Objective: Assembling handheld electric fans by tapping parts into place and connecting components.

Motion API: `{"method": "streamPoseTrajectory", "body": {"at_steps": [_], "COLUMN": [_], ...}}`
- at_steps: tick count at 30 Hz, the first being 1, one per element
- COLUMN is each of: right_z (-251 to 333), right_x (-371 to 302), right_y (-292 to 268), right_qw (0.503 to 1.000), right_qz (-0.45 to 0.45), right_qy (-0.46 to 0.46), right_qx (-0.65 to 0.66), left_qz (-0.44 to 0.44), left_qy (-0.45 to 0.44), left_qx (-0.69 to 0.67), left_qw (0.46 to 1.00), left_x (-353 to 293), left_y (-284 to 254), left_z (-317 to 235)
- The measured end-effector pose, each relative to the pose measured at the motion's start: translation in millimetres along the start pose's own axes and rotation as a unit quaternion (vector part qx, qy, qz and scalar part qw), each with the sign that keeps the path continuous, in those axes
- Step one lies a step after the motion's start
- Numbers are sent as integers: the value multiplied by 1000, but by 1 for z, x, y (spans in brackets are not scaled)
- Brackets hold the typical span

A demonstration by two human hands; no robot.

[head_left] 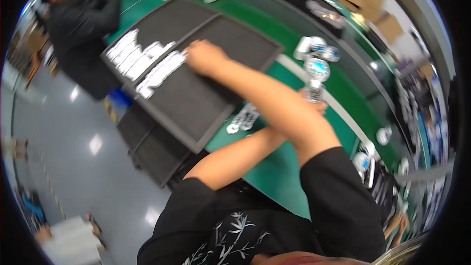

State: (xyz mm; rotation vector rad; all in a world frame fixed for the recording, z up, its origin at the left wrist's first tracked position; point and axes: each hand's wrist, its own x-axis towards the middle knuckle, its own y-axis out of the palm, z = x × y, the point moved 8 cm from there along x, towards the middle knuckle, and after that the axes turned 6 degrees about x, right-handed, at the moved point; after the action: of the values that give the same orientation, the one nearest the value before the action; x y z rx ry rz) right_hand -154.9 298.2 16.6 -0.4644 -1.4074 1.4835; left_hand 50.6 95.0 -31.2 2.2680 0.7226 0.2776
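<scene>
My arms cross, the right forearm over the left. My right hand (206,57) is over the dark divided tray (196,99), its fingers curled at the far end of a row of white parts (161,75). Blur hides whether a part is between them. My left hand (318,106) reaches out past my right forearm. It is closed around the lower end of a silver-and-white device (314,88) with a round head and a blue centre, held upright. The right forearm partly covers this hand.
More round-headed white devices (318,48) stand behind the held one on the green table (274,176). Flat white pieces (244,119) lie beside the tray. Another dark tray (152,142) sits lower down. A person in black (83,29) works at the far left.
</scene>
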Motion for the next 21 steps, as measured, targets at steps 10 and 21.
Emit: {"method": "streamPoseTrajectory", "body": {"at_steps": [10,21], "right_z": [-14,-30], "right_x": [-115,-380], "right_y": [-133,-187], "right_qw": [952,609], "right_qz": [-169,-167], "right_qy": [57,292], "right_qx": [248,718], "left_qz": [-3,41], "left_qy": [10,0], "left_qx": [33,120], "left_qw": [999,992], "left_x": [9,-29], "left_y": [6,52], "left_z": [8,-5]}}
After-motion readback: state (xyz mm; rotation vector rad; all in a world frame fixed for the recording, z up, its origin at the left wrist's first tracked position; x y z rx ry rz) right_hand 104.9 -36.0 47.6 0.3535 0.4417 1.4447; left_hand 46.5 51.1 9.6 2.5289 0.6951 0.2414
